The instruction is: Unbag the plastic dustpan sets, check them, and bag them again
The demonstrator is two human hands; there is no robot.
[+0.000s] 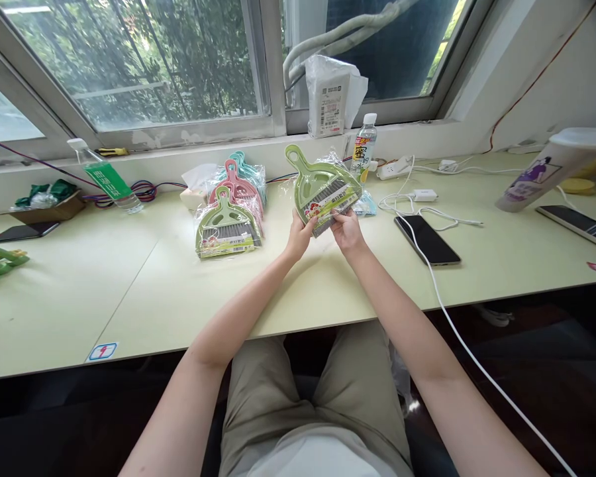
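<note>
A: How are the hands placed?
B: Both arms reach forward. The left hand [298, 233] and right hand [346, 230] grip the packaged green dustpan set [324, 189], lifted above the surface [129, 278].

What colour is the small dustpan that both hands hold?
Light green dustpan, in a clear wrapper, held by left hand and right hand; head view.
</note>
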